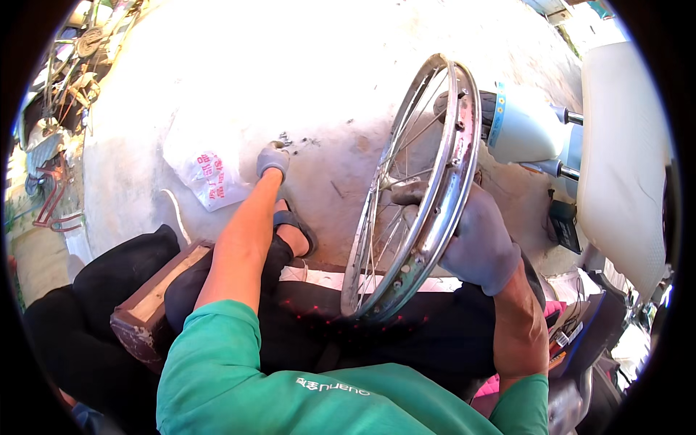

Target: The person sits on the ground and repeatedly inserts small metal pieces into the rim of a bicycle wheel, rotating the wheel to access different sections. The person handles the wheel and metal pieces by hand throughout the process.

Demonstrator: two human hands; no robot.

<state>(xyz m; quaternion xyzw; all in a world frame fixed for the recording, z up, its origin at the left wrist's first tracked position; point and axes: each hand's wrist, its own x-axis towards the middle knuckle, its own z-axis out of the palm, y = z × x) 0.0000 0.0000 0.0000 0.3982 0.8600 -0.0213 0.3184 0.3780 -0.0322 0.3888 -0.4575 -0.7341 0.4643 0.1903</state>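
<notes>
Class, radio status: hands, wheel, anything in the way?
Right hand gripping tilted spoked wheel. Left hand beside small dark bits, grip unclear. White plastic bag lies left of that hand.

A white plastic bag [196, 161] lay on the ground [127, 170]. At right, a white fender [528, 129] partly covered a tire [489, 109].

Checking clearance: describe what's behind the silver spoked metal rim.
A black rubber tyre, pale floor and the grey-gloved right hand show; the rim hides parts of the tyre and hand.

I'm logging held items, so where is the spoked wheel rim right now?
In the head view, the wheel rim is tilted just right of centre, held by the gloved right hand, left of the pale fender.
</notes>
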